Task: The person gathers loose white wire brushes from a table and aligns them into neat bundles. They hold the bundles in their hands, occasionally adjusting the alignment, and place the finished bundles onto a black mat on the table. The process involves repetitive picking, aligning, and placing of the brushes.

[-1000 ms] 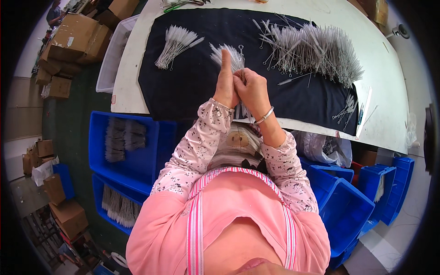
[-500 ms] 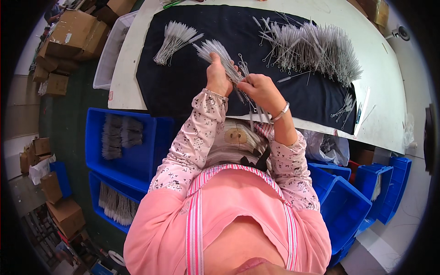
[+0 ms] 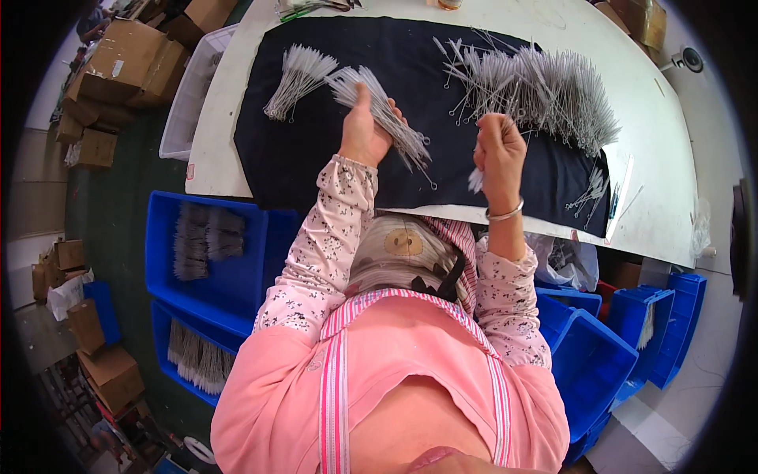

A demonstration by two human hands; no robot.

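A bundle of thin tube brushes (image 3: 395, 130), with white bristles and wire loop ends, lies across my left hand (image 3: 366, 130). The fingers wrap it from beneath and the thumb stands up along its side; the loops point toward the lower right. My right hand (image 3: 501, 150) is closed to the right of it, over the dark cloth. White bristle tips show below that fist, so it grips a few tube brushes (image 3: 475, 180), mostly hidden by the fingers. Just beyond it lies a large heap of the same brushes (image 3: 545, 95). A smaller fanned bunch (image 3: 300, 75) rests at the far left.
The dark cloth (image 3: 284, 166) covers much of the white table (image 3: 212, 170). Several loose brushes (image 3: 588, 193) lie near its right corner. Blue bins (image 3: 205, 272) with brushes stand at the lower left, more blue bins (image 3: 588, 367) at the lower right. Cardboard boxes (image 3: 126, 67) are stacked at left.
My right hand has moved right, away from the bundle, toward the large heap, with a few brushes in it. My left hand has shifted slightly left, still holding its bundle.
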